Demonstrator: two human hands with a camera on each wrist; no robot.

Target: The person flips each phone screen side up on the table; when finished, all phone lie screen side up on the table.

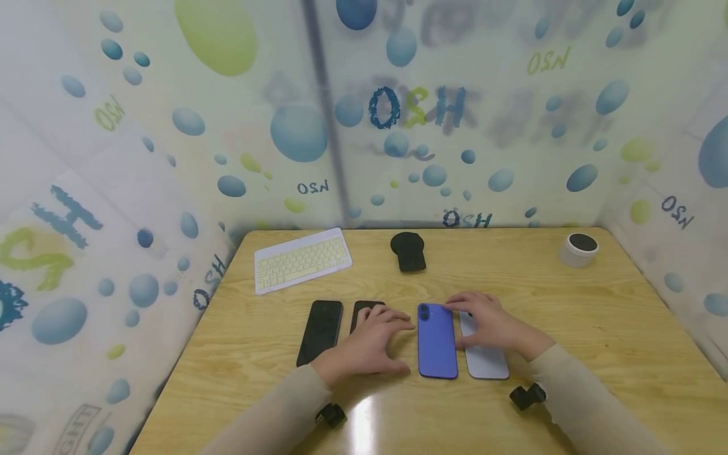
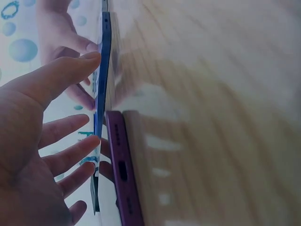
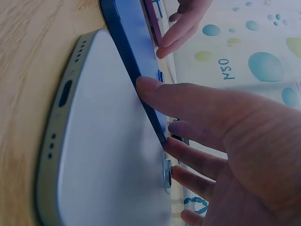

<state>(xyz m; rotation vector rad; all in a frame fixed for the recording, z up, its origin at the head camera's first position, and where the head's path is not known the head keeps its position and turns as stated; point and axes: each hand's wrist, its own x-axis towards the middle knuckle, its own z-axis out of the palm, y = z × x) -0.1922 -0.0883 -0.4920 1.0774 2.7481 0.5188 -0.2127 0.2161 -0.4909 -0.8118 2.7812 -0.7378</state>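
Note:
A blue phone (image 1: 438,351) lies back up on the wooden table, its camera bump at the top left. My right hand (image 1: 493,323) spreads over a white phone (image 1: 488,365) just right of it, with index fingertip and thumb at the blue phone's right edge. In the right wrist view the thumb (image 3: 155,90) is straight against that edge. My left hand (image 1: 364,347) hovers with spread fingers left of the blue phone, holding nothing. It partly hides a dark phone (image 1: 366,308), whose purple side (image 2: 121,162) shows in the left wrist view. Farther left lies a black-faced phone (image 1: 320,332).
A white keyboard (image 1: 301,260) lies at the back left of the table (image 1: 586,322). A black round-topped device (image 1: 407,251) is at the back middle, and a white cylinder with a dark top (image 1: 579,251) at the back right. Patterned walls enclose the table.

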